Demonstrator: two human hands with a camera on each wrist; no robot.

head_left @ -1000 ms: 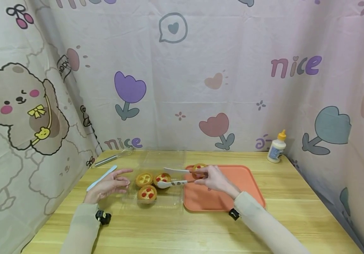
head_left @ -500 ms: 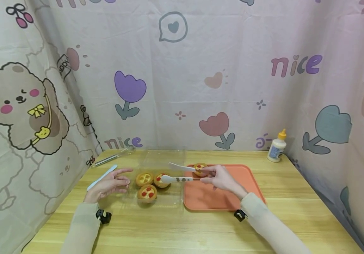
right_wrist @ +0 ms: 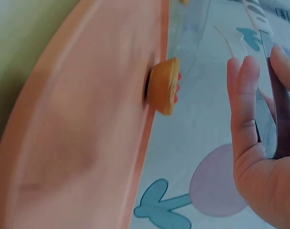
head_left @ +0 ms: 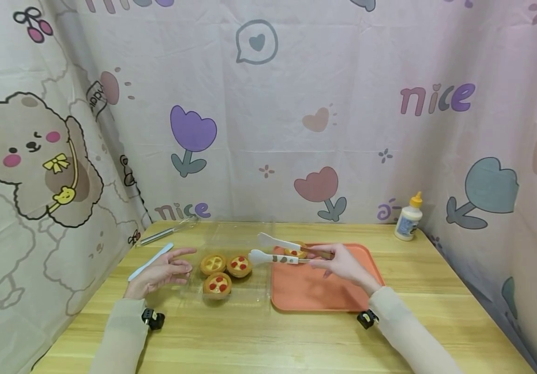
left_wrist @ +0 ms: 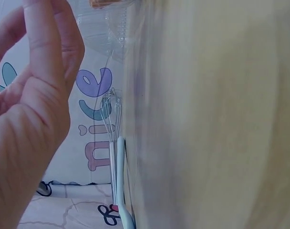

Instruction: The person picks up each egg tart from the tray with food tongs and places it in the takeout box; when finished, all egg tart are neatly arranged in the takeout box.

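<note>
My right hand (head_left: 343,266) holds a pair of tongs (head_left: 262,256) with white heads and metal arms. The tongs are spread apart, with nothing between their heads, over the left part of the orange tray (head_left: 324,291). A small egg tart (head_left: 291,253) with red topping sits on the tray near its back left corner, partly behind the tongs; the right wrist view shows this tart (right_wrist: 162,88) from the side. My left hand (head_left: 161,272), fingers relaxed, holds nothing beside the clear plastic box (head_left: 256,293). Inside the box lie three tarts (head_left: 217,285), two with red topping and one yellow.
A pale blue spatula-like stick (head_left: 150,262) lies beyond my left hand. Behind it is a wire whisk (head_left: 158,236). The box's clear lid (head_left: 242,231) is raised at the back. A glue bottle (head_left: 407,221) with a yellow cap stands back right on the wooden table (head_left: 259,343).
My right hand has moved right with the tongs, from over the box to over the tray, and the tong heads have risen slightly. The left hand stays in place.
</note>
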